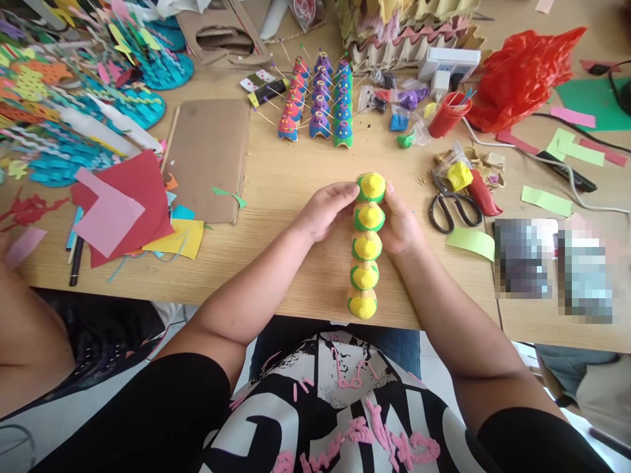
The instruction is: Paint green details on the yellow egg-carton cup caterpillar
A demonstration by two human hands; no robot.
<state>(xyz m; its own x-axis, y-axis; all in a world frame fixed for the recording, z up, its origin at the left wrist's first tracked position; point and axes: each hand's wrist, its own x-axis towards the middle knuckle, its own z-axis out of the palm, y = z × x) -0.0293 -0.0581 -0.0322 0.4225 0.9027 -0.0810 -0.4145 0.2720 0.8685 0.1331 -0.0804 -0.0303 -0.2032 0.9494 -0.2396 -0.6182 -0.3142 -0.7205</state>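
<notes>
A strip of egg carton (367, 247) with several yellow-topped, green-edged humps runs toward me over the wooden table. Its far end is held between both hands. My left hand (329, 207) closes on the left side of that end, fingertips at the first hump. On the opposite side, my right hand (400, 220) grips the same hump, its thumb along the edge. Beyond them stand finished-looking egg carton caterpillars with pins: a red and blue one (292, 98), a purple one (321, 98) and a green and blue one (344, 105).
Scissors (454, 202), a red cup (448, 115) and a red plastic bag (525, 79) are on the right. Leftward lie a cardboard sheet (210, 157), coloured paper (123, 210) and woven turquoise pieces (131, 108). Another person's arm (29, 328) is at the left edge.
</notes>
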